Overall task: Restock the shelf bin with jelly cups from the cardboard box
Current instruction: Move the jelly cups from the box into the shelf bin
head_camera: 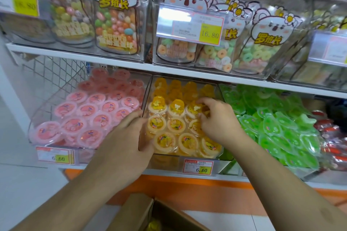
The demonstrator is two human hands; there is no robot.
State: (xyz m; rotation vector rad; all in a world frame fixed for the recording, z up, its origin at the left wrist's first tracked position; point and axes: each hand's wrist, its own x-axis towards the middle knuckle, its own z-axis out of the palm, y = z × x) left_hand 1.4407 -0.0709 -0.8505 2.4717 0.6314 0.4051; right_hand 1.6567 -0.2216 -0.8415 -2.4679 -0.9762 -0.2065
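A clear plastic shelf bin [150, 88] on the lower shelf holds several rows of orange jelly cups [176, 108]. My right hand [217, 118] reaches into the bin's right side, its fingers curled round one orange cup in the third row. At the bin's left front corner, my left hand [127, 137] rests with fingers against the clear wall and the nearest cups. An open cardboard box [142, 210] stands at the bottom of the view below the shelf, with one yellow cup [154, 225] showing inside.
A bin of pink jelly cups [88, 114] sits to the left and a bin of green jelly packs [276, 122] to the right. Clear bins of candy bags [116, 18] fill the upper shelf. Price tags [199, 168] hang on the orange shelf edge.
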